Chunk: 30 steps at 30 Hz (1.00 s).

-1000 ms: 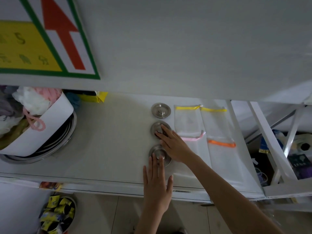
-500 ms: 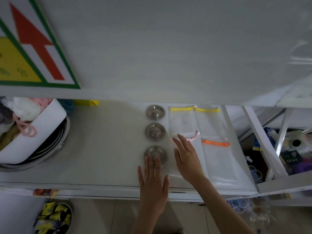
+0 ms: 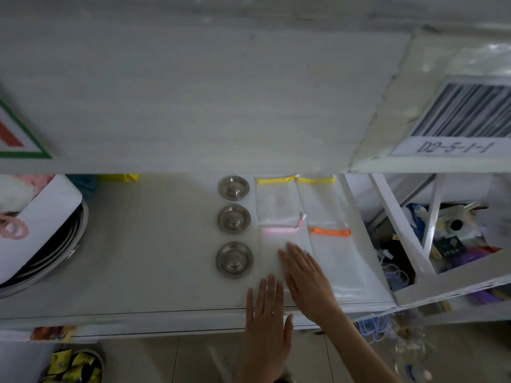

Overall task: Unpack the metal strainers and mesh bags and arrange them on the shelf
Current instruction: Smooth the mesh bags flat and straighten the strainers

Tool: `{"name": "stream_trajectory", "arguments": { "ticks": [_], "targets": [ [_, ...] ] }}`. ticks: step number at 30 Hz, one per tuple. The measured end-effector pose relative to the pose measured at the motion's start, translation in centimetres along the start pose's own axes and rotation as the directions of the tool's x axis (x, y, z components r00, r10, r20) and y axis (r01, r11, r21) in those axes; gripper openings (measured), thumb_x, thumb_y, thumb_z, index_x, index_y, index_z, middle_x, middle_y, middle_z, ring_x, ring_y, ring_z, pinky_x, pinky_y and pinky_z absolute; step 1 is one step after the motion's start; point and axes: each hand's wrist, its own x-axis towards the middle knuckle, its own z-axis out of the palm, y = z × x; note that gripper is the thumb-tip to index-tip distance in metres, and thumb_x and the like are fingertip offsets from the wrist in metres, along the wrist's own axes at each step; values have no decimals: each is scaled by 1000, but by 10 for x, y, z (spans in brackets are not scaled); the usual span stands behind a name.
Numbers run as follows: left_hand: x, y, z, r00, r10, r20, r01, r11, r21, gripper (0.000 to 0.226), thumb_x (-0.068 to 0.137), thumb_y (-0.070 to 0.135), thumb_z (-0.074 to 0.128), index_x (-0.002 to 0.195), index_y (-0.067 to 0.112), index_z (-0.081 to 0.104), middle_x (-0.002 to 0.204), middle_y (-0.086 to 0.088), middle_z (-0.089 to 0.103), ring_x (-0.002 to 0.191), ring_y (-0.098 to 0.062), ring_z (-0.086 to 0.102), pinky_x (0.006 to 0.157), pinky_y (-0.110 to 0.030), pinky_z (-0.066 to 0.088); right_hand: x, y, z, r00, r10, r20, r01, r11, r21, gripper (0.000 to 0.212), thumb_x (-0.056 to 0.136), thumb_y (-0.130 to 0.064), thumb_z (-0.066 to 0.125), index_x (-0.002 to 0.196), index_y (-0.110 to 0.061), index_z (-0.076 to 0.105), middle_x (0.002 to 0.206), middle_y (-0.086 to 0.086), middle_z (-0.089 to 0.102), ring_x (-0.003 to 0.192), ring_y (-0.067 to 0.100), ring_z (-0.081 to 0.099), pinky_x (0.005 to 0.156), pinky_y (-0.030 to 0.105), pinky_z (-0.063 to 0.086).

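Three round metal strainers lie in a column on the white shelf (image 3: pixel 154 258): far (image 3: pixel 233 187), middle (image 3: pixel 234 218) and near (image 3: pixel 234 259). To their right lie several white mesh bags: two with yellow ribbon (image 3: pixel 276 201) (image 3: pixel 318 200), one with pink ribbon (image 3: pixel 273 250), one with orange ribbon (image 3: pixel 336 261). My right hand (image 3: pixel 307 277) rests flat, fingers apart, on the pink-ribbon bag. My left hand (image 3: pixel 266 316) lies flat and open at the shelf's front edge, just right of the near strainer, holding nothing.
A metal basin (image 3: pixel 55 261) holding a white box of cloth items stands at the shelf's left. The upper shelf board (image 3: pixel 193 106) overhangs the back. A slanted white frame (image 3: pixel 401 233) and cluttered goods lie to the right. Yellow packets (image 3: pixel 74 366) sit on the floor.
My right hand left the middle strainer and moved right onto the pink-ribbon bag. My left hand drew back from the near strainer to the shelf edge. The view shifted right.
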Motion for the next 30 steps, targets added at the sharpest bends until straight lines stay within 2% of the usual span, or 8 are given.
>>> {"name": "stream_trajectory", "arguments": {
  "ticks": [4,8,15,24,27,30],
  "targets": [
    [1,1,1,1000,-5,3,5,1000,-19,61,89,39,43,140,7,51,151,-14,43,141,-25,32,109,-51,23,0,6,-2,1000,-11,10,11,1000,0,54,98,-32,30,151,-21,29,161,5,22,149,20,18,122,40,19],
    [1,1,4,1000,-21,5,22,999,-37,62,89,41,43,141,8,49,152,-12,42,142,-22,27,110,-51,22,0,6,-4,999,-25,30,25,1000,-12,56,98,-36,23,153,-23,23,162,1,13,150,15,8,123,35,9],
    [0,2,6,1000,-23,2,23,998,-56,64,89,42,43,145,11,44,154,-10,39,143,-20,27,111,-51,19,0,6,-4,998,-25,58,26,999,-19,55,100,-36,21,154,-25,16,164,0,7,151,13,1,124,34,5],
    [1,3,8,1000,-21,-19,20,999,-48,64,87,41,44,143,9,47,153,-14,40,142,-24,28,110,-49,22,-1,3,-7,998,-27,54,29,999,-29,56,99,-36,18,153,-22,19,163,2,10,151,15,3,122,34,4],
    [2,1,7,1000,-17,-23,16,998,-58,65,88,41,45,145,11,43,154,-12,37,144,-23,26,111,-48,20,-1,2,-9,998,-24,52,25,1000,-18,56,99,-36,18,153,-21,20,162,2,12,151,17,6,122,33,3],
    [6,-5,0,999,-7,-39,4,995,-97,65,90,38,45,148,11,37,157,-12,32,146,-23,20,113,-45,18,-1,2,-11,998,-2,66,0,1000,17,58,98,-39,14,154,-24,13,163,-1,4,151,16,1,122,31,0]
  ]
}}
